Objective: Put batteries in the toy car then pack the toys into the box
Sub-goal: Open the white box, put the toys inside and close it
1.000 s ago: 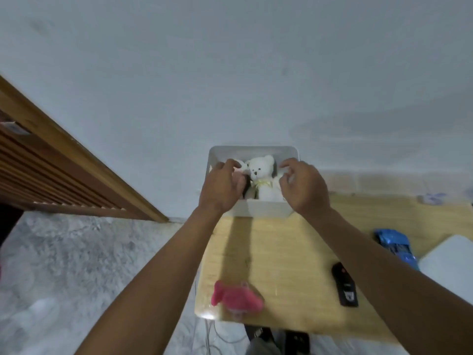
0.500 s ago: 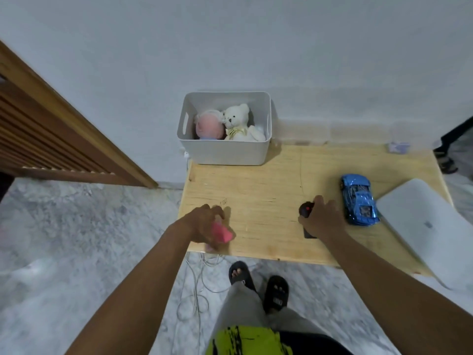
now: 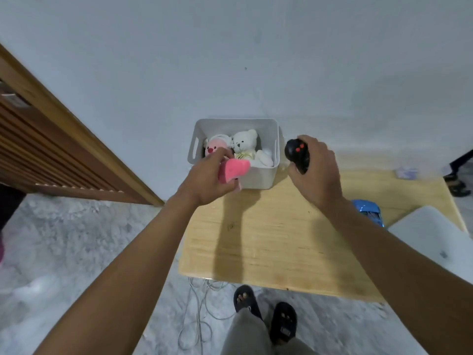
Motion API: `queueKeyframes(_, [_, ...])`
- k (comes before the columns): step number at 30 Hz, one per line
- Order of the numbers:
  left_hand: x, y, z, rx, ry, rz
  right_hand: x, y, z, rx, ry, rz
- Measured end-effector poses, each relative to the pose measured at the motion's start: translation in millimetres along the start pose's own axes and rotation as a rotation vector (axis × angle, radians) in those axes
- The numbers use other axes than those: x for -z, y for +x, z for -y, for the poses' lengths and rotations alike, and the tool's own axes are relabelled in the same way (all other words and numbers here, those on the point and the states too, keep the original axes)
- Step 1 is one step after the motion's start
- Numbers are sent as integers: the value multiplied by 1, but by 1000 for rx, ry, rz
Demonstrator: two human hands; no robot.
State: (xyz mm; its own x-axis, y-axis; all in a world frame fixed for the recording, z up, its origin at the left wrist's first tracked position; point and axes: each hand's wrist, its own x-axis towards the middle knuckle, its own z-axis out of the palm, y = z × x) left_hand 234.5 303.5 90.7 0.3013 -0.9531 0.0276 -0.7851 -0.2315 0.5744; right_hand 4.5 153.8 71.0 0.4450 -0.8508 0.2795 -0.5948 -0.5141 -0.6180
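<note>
- Since half a second ago both hands have lifted off the table [image 3: 268,242] and come up toward the box [image 3: 258,176]; the pink toy [image 3: 233,170] and the remote [image 3: 297,154], then down at the table's near edge, are now raised with them.
- The left hand [image 3: 204,181] is closed around the pink toy, fingers wrapped over its lower part, its rounded end sticking out toward the box. The toy is at the box's near left corner, over the front wall; whether it touches the rim cannot be told.
- The right hand [image 3: 316,172] is closed on the black remote, gripping its lower half; the top with two red buttons shows above the thumb. The remote is held just right of the box, outside it.
- The box is white, with a slot handle on its left wall, and stands at the table's far left corner against the wall.
- Inside it, a white bear [image 3: 246,146] sits upright, and a pink-faced plush [image 3: 214,147] sits to its left, touching it.
- The blue car [image 3: 368,212] lies on the table to the right, partly hidden by the right forearm, well apart from the box.
- A white laptop [image 3: 435,239] lies closed just right of the car.
</note>
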Motion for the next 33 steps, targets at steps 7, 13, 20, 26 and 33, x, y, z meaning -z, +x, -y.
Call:
queueKeyframes(7, [36, 70, 18, 59, 131, -33, -31, 79, 66, -6, -379, 449])
queueKeyframes(13, [12, 88, 51, 148, 159, 88, -86, 94, 64, -78, -547, 618])
queueKeyframes(20, [-5, 100, 72, 205, 157, 177, -108, 106, 57, -24, -513, 650])
queueKeyframes(26, [6, 109, 59, 196, 140, 154, -72, 112, 53, -103, -280, 434])
queueKeyframes(33, [-10, 145, -52, -23, 45, 74, 34, 84, -31, -320, -184, 159])
